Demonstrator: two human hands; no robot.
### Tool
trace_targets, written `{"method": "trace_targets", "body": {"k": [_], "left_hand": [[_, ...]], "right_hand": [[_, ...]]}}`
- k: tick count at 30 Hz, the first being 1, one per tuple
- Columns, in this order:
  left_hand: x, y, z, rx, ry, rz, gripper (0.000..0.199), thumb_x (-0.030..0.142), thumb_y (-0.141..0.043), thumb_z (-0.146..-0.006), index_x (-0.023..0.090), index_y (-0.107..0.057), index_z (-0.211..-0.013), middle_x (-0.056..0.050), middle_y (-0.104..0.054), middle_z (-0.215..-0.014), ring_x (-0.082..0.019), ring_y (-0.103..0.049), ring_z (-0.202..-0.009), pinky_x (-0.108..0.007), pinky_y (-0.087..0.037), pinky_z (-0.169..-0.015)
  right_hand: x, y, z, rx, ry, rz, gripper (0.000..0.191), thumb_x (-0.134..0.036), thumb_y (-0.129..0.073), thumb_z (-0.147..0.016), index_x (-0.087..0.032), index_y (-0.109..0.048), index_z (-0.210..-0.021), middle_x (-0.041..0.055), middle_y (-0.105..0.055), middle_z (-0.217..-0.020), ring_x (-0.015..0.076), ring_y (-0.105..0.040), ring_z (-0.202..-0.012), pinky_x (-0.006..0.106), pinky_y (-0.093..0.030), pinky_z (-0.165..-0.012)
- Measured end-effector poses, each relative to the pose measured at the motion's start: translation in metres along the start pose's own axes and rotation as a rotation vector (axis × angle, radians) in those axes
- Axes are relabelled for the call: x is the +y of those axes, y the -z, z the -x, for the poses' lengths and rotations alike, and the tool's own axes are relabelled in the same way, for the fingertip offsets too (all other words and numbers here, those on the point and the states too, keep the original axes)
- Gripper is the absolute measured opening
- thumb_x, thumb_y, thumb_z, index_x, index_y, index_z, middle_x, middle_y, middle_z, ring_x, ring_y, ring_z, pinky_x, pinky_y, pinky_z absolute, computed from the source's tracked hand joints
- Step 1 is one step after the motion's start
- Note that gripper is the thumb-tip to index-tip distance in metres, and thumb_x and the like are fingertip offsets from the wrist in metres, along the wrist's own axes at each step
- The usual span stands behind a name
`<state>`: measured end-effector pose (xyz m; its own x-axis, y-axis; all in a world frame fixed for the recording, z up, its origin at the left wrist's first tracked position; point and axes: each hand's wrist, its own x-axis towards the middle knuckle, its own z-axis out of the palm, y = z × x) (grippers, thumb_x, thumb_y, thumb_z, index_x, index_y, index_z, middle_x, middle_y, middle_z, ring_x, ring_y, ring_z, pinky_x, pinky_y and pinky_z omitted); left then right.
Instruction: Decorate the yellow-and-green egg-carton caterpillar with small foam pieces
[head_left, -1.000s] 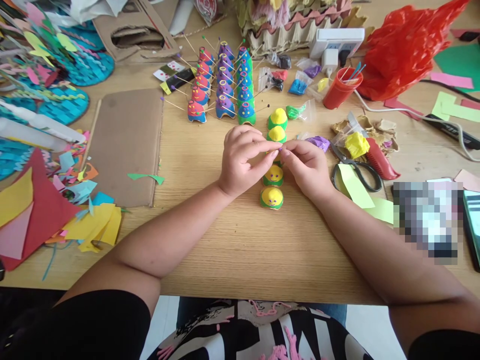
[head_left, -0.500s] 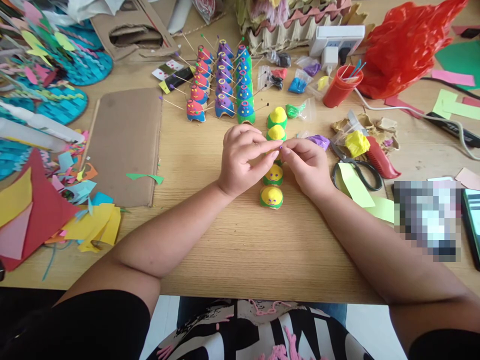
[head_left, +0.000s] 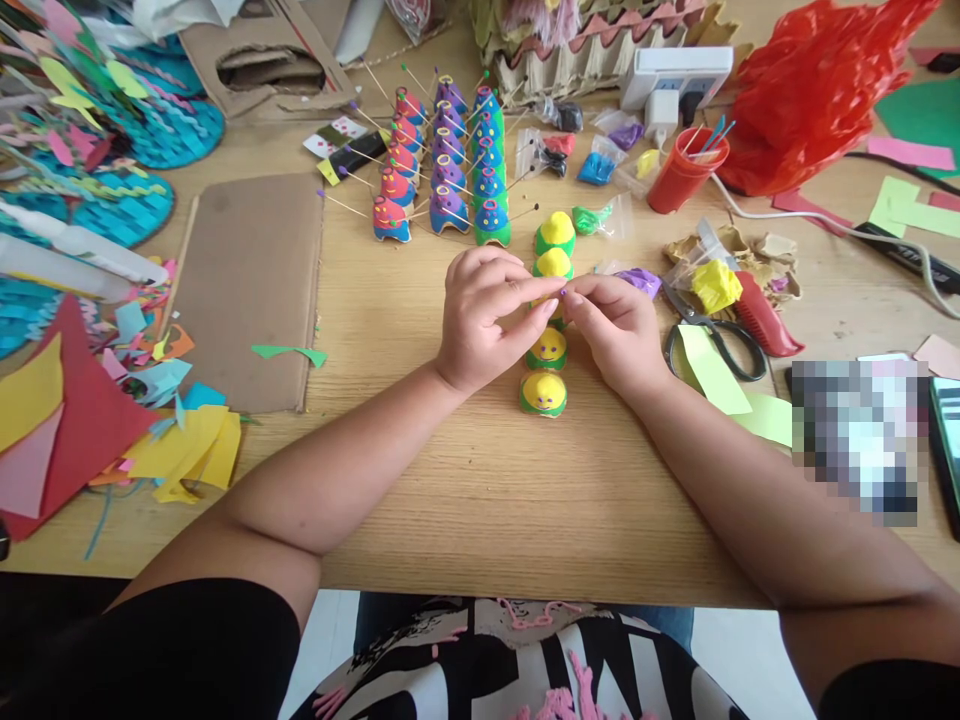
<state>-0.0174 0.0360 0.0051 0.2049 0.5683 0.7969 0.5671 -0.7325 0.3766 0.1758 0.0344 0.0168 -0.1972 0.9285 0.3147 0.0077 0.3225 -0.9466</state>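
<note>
My left hand and my right hand meet fingertip to fingertip over a row of yellow-and-green clay-covered figures. Between their pinched fingertips is a tiny purple clay bit. Under the hands, the middle of the row is partly hidden. The nearest yellow figure has small purple eyes and a smile, and the figure behind it has purple eyes. Beyond the hands, two yellow-topped figures show no face from here. A lump of purple clay lies just past my right hand.
Finished-looking red, purple and blue figures with pin-like sticks stand in rows at the back. Scissors and a red cup are on the right. A cardboard sheet and paper scraps lie on the left.
Both hands stay almost in place, fingertips still together at the purple clay bit. The view has shifted very slightly; nothing else has visibly moved.
</note>
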Motion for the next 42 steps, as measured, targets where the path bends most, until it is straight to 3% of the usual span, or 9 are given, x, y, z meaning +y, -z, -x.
{"method": "trace_targets", "body": {"k": [5, 15, 21, 27, 35, 42], "left_hand": [[-0.0001, 0.0006, -0.0008, -0.074, 0.023, -0.008, 0.018, 0.036, -0.064, -0.108, 0.039, -0.08, -0.116, 0.0, -0.073, -0.096, -0.022, -0.068, -0.11, -0.046, -0.055, -0.105], [0.0023, -0.0012, -0.0016, 0.026, -0.049, -0.029, 0.016, 0.031, -0.068, -0.106, 0.036, -0.081, -0.114, 0.001, -0.074, -0.093, -0.02, -0.068, -0.105, -0.042, -0.058, -0.1], [0.0011, -0.0005, -0.0013, -0.029, -0.022, -0.035, 0.019, 0.034, -0.063, -0.108, 0.036, -0.081, -0.115, 0.0, -0.073, -0.095, -0.02, -0.067, -0.107, -0.043, -0.057, -0.101], [0.0027, 0.0016, -0.0026, -0.058, 0.013, -0.01, 0.02, 0.038, -0.062, -0.108, 0.037, -0.081, -0.114, -0.001, -0.073, -0.094, -0.021, -0.069, -0.106, -0.044, -0.057, -0.101], [0.0045, 0.0011, -0.0035, -0.078, 0.097, 0.019, 0.021, 0.039, -0.062, -0.107, 0.031, -0.08, -0.113, -0.002, -0.078, -0.096, -0.021, -0.069, -0.104, -0.045, -0.058, -0.104], [0.0042, 0.0009, -0.0032, -0.053, 0.063, 0.075, 0.017, 0.036, -0.065, -0.106, 0.03, -0.08, -0.11, -0.001, -0.079, -0.097, -0.02, -0.07, -0.102, -0.043, -0.059, -0.1]], "right_hand": [[-0.0003, -0.0002, 0.0002, -0.003, -0.017, 0.006, 0.054, -0.074, -0.078, -0.086, -0.02, -0.079, -0.086, 0.001, -0.07, -0.076, 0.0133, -0.058, -0.072, 0.028, -0.049, -0.065], [0.0007, -0.0007, 0.0013, -0.011, -0.04, -0.038, 0.051, -0.072, -0.08, -0.085, -0.021, -0.079, -0.089, 0.0017, -0.073, -0.082, 0.0146, -0.062, -0.077, 0.029, -0.052, -0.07], [0.002, -0.0011, 0.002, -0.004, -0.06, -0.054, 0.052, -0.072, -0.082, -0.083, -0.021, -0.079, -0.09, 0.002, -0.074, -0.085, 0.0144, -0.063, -0.078, 0.028, -0.052, -0.069], [0.0007, -0.0016, 0.0007, 0.004, -0.044, -0.04, 0.053, -0.073, -0.082, -0.082, -0.021, -0.076, -0.085, 0.0016, -0.072, -0.081, 0.0142, -0.06, -0.075, 0.028, -0.05, -0.067], [0.0008, -0.0018, 0.0, 0.011, -0.045, -0.021, 0.056, -0.077, -0.081, -0.08, -0.022, -0.073, -0.081, 0.0006, -0.067, -0.076, 0.0138, -0.056, -0.07, 0.029, -0.047, -0.063], [0.0026, -0.0007, -0.0004, 0.0, -0.018, -0.004, 0.055, -0.076, -0.08, -0.082, -0.021, -0.071, -0.077, 0.0, -0.064, -0.071, 0.0125, -0.052, -0.065, 0.028, -0.042, -0.058]]}}
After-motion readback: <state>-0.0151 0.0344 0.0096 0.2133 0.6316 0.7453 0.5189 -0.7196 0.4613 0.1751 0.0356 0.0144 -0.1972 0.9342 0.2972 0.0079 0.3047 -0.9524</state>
